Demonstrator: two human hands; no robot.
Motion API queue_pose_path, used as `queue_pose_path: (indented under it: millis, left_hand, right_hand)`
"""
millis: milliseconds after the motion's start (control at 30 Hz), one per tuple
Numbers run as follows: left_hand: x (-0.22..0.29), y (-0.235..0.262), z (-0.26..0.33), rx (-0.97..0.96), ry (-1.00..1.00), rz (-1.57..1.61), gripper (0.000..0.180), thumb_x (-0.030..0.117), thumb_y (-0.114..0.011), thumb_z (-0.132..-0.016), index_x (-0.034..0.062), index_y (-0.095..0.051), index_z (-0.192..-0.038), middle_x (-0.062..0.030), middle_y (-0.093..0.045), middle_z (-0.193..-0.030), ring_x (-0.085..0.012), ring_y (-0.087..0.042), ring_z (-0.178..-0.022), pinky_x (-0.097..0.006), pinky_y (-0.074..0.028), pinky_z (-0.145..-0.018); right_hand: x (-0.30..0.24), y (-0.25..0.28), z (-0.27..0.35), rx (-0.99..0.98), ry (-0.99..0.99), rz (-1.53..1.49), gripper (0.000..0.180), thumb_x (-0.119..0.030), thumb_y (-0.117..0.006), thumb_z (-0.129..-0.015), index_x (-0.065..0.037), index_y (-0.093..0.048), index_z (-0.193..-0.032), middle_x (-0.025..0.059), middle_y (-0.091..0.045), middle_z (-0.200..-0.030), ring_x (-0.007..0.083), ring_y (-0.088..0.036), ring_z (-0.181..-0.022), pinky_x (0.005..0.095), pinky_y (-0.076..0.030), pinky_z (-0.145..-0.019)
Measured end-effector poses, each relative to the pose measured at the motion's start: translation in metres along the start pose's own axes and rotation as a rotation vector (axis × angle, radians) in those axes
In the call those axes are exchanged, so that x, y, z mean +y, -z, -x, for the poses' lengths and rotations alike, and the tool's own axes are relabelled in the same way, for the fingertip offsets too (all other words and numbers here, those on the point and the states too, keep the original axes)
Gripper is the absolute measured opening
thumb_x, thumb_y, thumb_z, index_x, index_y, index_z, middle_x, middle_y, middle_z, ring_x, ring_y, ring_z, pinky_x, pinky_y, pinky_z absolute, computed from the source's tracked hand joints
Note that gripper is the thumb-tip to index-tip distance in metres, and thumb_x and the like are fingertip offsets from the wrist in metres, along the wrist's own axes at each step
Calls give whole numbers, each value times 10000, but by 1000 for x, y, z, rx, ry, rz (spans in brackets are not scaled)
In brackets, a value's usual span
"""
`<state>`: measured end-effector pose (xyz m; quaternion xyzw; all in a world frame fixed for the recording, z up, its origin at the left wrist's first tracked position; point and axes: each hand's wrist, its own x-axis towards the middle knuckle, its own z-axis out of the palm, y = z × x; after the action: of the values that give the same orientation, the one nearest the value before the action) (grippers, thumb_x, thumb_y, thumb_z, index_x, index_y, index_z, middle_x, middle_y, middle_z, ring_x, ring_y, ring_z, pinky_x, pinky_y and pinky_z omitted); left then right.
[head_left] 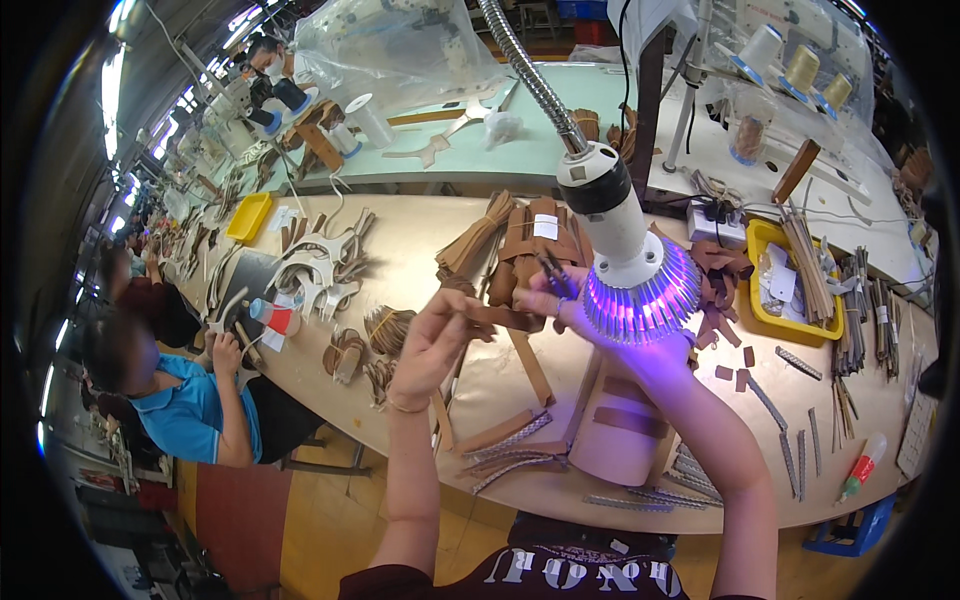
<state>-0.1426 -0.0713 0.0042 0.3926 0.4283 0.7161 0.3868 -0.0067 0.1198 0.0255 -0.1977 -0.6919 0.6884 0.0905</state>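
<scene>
My left hand (432, 345) pinches one end of a short brown leather strip (500, 317), with the fingers closed. At the strip's other end is my right hand (580, 310), partly covered by the lamp head. Its fingers are closed around a dark, slim hand tool (556, 272) whose exact kind I cannot make out. Just beyond both hands lies a bundle of wide brown leather pieces (520, 245) with a white label on it. A longer brown strip (530, 367) rests on the table below the hands.
A finned lamp (640, 290) glowing purple hangs low over my right hand. Braided strips (515, 445) lie near the front edge. Yellow trays stand right (825, 322) and far left (249, 217). A co-worker in a blue shirt (190, 400) sits at the left. A glue bottle (864, 465) lies right.
</scene>
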Motion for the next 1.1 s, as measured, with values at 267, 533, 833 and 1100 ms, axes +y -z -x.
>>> queue_pose_path:
  millis: [267, 533, 833, 1100]
  left_hand:
    - [61, 45, 58, 18, -339, 536, 271, 72, -515, -964, 93, -461, -1228, -37, -502, -1085, -150, -496, -969, -268, -442, -733]
    - [34, -31, 30, -138, -66, 17, 165, 118, -616, -895, 13, -492, -865, -137, -576, -827, -190, -598, -674, -287, -497, -557]
    - [1, -98, -14, -483, 239, 218, 135, 23, -678, -824, -66, -609, -898, -181, -639, -923, -207, -648, -773, -289, -535, -690]
    - [-60, -89, -38, -577, 461, 63, 254, 103, -690, -878, -3, -607, -1093, -67, -646, -991, -132, -628, -899, -274, -535, -771]
  right_hand:
    - [5, 28, -4, 84, 34, -3, 403, -393, -697, -865, -62, -613, -1079, 24, -676, -888, 104, -631, -712, 237, -520, -587]
    - [0, 30, 23, -245, -13, 55, 444, -426, -632, -906, -68, -617, -1168, -5, -650, -940, 112, -598, -618, 250, -547, -568]
    - [0, 75, 129, -411, -271, -225, 429, -422, -706, -855, -45, -672, -1057, -27, -580, -731, 52, -504, -626, 202, -430, -575]
    - [10, 105, 163, -34, -315, -75, 300, -310, -735, -858, -29, -691, -952, -51, -592, -731, 24, -493, -620, 179, -378, -555]
